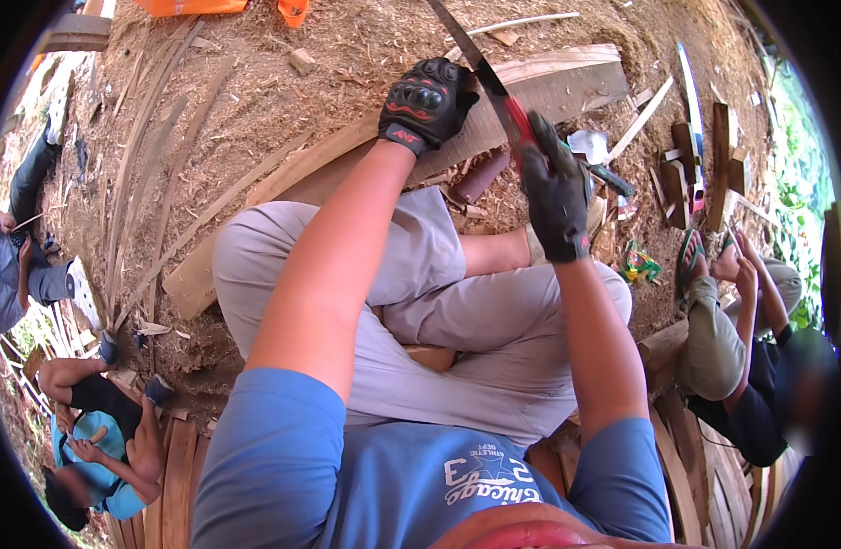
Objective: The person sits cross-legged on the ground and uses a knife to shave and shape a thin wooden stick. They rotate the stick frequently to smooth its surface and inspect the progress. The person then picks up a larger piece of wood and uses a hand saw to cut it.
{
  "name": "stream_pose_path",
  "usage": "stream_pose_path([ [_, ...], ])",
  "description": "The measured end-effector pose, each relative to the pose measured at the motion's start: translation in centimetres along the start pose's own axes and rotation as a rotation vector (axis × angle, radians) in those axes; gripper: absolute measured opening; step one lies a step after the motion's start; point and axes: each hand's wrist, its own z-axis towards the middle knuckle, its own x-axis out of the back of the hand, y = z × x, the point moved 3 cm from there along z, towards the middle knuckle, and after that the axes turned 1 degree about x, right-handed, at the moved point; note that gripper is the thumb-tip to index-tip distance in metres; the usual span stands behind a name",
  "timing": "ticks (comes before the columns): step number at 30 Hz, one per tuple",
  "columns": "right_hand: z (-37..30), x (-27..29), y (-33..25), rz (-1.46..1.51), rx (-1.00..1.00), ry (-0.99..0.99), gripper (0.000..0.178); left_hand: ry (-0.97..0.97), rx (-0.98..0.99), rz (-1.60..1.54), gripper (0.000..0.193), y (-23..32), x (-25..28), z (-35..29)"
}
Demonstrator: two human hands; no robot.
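My left hand [428, 102], in a black glove with red trim and hard knuckle guards, is closed on a long wooden plank [567, 87]. The plank lies slantwise on the ground in front of my crossed legs. To its right, my right hand [556, 192], also gloved in black, grips a machete [483, 71]. Its long dark blade, red near the handle, points up and to the left, crossing above the plank beside my left hand. My palm and fingers hide most of the handle. The left fingertips are out of sight.
Beside my right hand lie a dark green-handled tool [613, 179], a white plastic piece [588, 145] and a reddish-brown cylinder [481, 177]. Another long blade [690, 91] stands by wooden blocks [724, 146]. People sit at left and right. Wood shavings and strips [187, 137] cover the ground.
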Motion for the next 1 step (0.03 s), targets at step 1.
stream_pose_path([
  [1,-2.16,1.51,1.63,-0.002,0.123,-0.012,0.049,0.009,0.006,-0.002,0.036,-0.13,-0.15,-0.14],
])
